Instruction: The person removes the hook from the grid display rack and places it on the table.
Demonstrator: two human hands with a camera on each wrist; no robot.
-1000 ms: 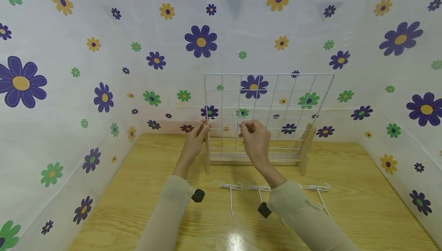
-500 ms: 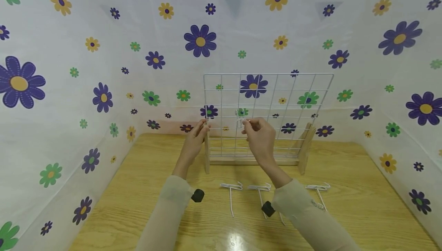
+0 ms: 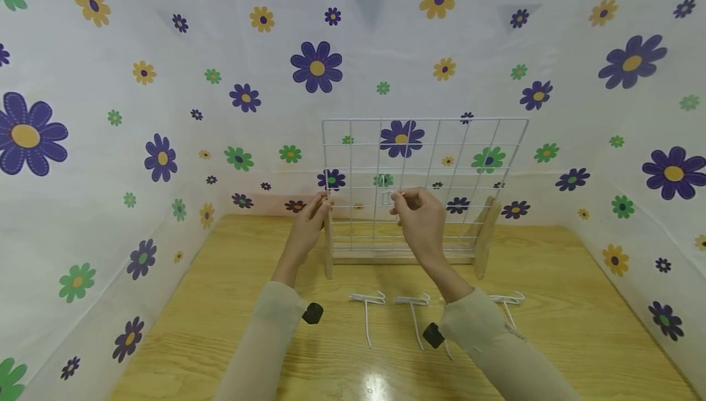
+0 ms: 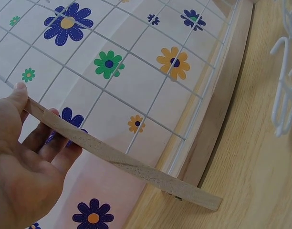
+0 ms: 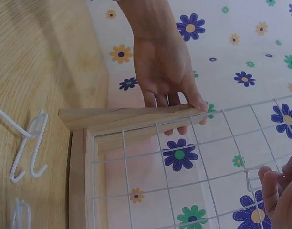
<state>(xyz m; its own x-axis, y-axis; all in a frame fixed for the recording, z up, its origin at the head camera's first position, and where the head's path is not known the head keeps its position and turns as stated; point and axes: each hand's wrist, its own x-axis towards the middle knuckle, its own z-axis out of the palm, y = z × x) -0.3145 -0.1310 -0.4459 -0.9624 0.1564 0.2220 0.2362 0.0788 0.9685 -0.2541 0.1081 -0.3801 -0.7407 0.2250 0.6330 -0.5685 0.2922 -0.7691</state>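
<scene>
A white wire grid panel (image 3: 425, 119) stands upright in a wooden stand. My left hand (image 3: 305, 232) grips the stand's left wooden post (image 4: 118, 156) near its top, thumb on one side and fingers behind. In the head view my right hand (image 3: 421, 222) is in front of the panel, left of its middle. Between thumb and forefinger it pinches a white wire hook (image 3: 385, 198), whose back frame overlaps the grid wires. In the right wrist view that hook (image 5: 249, 180) shows at the grid, its front part hidden by my fingers (image 5: 269, 188).
Several more white wire hooks lie on the wooden table in a row before the stand, among them one at the left (image 3: 367, 300), one beside it (image 3: 412, 301) and one at the right (image 3: 508, 298). My right forearm (image 3: 496, 339) partly covers the row. A flowered cloth (image 3: 242, 70) surrounds the table.
My right hand has shifted slightly right, and the hook it pinches has turned against the grid, its upper end now showing above a cross wire. My left hand keeps its grip on the post.
</scene>
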